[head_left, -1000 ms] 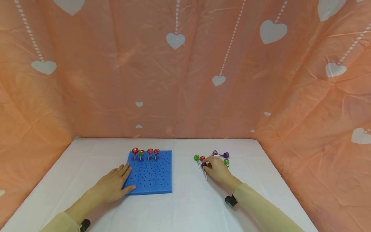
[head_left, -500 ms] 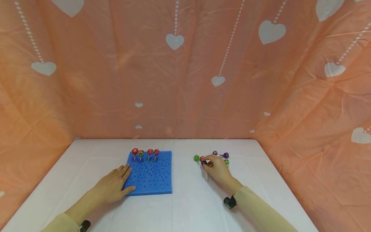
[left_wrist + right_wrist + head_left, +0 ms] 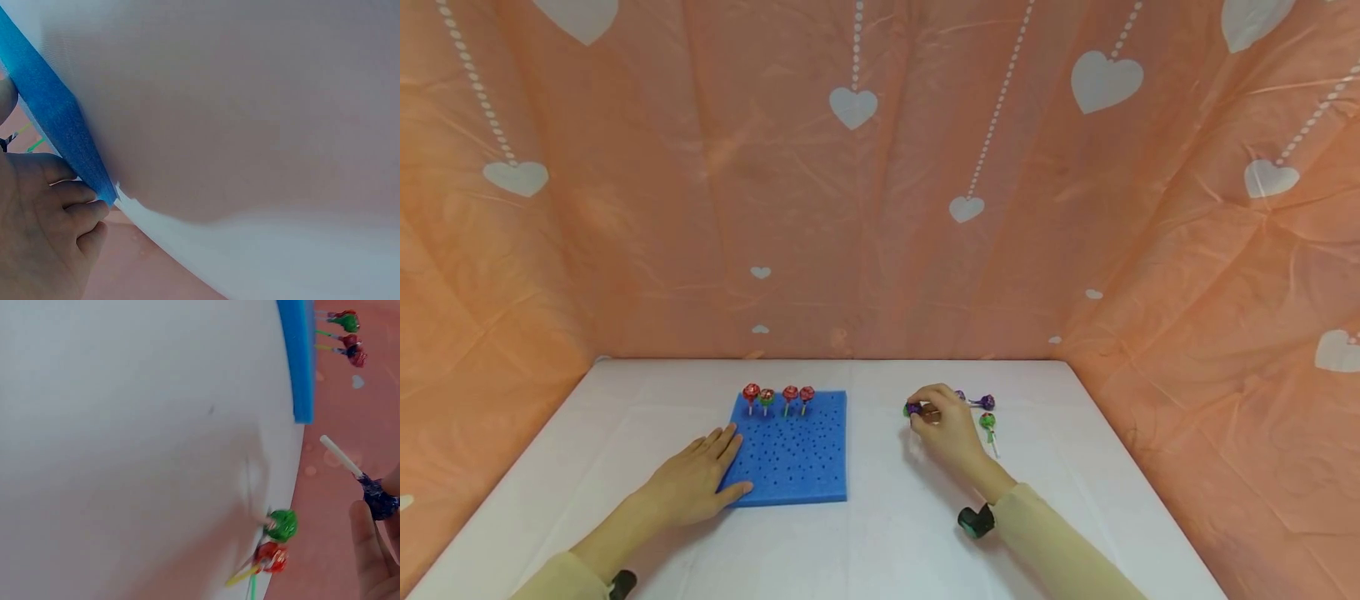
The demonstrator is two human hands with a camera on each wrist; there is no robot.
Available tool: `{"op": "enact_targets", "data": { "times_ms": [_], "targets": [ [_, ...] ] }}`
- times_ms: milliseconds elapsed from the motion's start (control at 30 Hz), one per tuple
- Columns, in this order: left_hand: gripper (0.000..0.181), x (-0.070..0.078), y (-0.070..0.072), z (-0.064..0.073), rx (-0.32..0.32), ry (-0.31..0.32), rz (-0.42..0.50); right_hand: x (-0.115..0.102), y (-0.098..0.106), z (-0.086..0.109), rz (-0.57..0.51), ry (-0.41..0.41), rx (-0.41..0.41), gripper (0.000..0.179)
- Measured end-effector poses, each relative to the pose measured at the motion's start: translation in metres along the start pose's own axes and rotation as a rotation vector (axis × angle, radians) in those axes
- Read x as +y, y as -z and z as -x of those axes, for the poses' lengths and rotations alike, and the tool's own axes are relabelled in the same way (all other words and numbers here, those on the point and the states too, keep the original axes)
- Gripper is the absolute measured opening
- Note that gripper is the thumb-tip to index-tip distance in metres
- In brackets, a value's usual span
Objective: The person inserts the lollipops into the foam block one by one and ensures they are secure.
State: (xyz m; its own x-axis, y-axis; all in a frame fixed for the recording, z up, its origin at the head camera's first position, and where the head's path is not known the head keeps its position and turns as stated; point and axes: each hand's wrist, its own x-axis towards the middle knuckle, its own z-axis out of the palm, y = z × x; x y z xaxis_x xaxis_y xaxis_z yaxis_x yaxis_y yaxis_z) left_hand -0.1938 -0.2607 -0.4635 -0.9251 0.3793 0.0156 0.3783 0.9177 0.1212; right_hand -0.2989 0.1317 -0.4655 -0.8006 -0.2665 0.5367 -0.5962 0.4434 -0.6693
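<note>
A purple lollipop [image 3: 379, 499] is pinched by its wrapped head between the thumb and fingers of my right hand [image 3: 953, 433], its white stick jutting free above the table in the right wrist view. My left hand [image 3: 692, 479] rests along the left edge of a blue foam board [image 3: 790, 454] dotted with small holes, fingers extended. Along the board's back stand several upright lollipops: a red one [image 3: 751, 392], a green-and-red one [image 3: 767, 397] and more red ones [image 3: 791, 393]. In the right wrist view, a green lollipop [image 3: 282, 525] and a red lollipop [image 3: 271, 557] lie beneath my right hand.
Right of the right hand lie a purple lollipop [image 3: 987, 402] and a green lollipop [image 3: 988, 422]; another purple head [image 3: 959, 396] is partly covered by the hand. A white-covered table [image 3: 880, 550] carries everything, with an orange heart-patterned curtain [image 3: 880, 283] around its back and sides.
My right hand has lifted the purple lollipop off the table and shifted slightly left and away from me. My left hand and the board have not moved.
</note>
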Motion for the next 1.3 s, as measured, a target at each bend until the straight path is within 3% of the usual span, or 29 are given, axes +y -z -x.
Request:
{"op": "enact_targets", "data": {
  "times_ms": [333, 633, 1033, 1300],
  "targets": [
    [0.083, 0.0, -0.002, 0.0, 0.005, 0.003, 0.005, -0.011, -0.018, -0.011, -0.079, 0.122, 0.035, 0.029],
    [0.084, 0.0, -0.001, 0.0, 0.003, 0.005, 0.004, -0.022, -0.035, -0.022, -0.142, 0.094, 0.047, 0.017],
    [0.084, 0.001, 0.001, 0.001, -0.002, 0.006, 0.0, -0.035, -0.06, -0.033, -0.232, 0.07, 0.045, 0.022],
    [0.084, 0.001, 0.001, 0.0, -0.008, 0.009, -0.006, -0.041, -0.075, -0.038, -0.212, 0.064, 0.047, 0.022]
  ]
}}
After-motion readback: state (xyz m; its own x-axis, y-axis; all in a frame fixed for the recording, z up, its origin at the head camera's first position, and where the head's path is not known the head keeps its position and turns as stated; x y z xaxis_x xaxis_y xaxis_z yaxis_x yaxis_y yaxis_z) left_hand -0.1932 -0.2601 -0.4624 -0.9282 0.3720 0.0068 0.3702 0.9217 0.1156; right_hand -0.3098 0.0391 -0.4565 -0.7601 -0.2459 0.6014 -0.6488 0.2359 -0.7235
